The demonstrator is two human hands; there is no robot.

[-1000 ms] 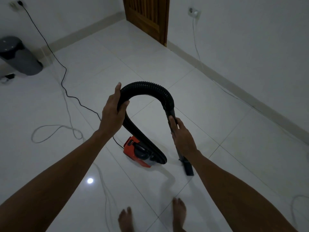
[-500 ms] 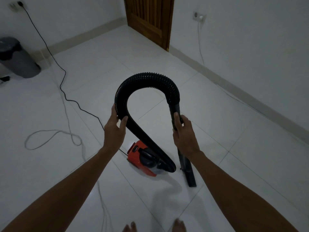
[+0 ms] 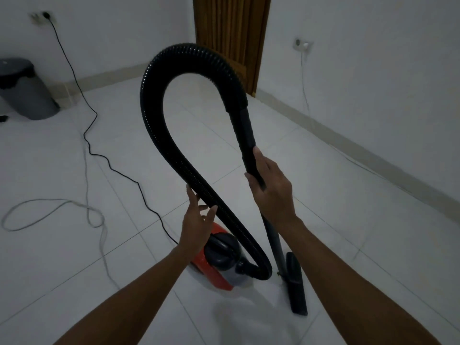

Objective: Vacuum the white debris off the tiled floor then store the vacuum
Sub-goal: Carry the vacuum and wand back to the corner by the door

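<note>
A small red and grey vacuum sits on the white tiled floor just ahead of me. Its black ribbed hose arches high up in a loop and comes down into a black rigid wand. My right hand grips that wand. The wand ends in a flat black floor nozzle resting on the tiles. My left hand is low on the hose, fingers straight, with the hose lying in the fork of thumb and fingers. I see no white debris.
The black power cord runs from a wall socket across the floor to the vacuum. A loose grey cable loops at the left. A grey bin stands by the left wall, a wooden door at the back.
My left hand has slid down the hose toward the vacuum and loosened its hold. The hose loop now stands taller. My right hand keeps its grip on the wand.
</note>
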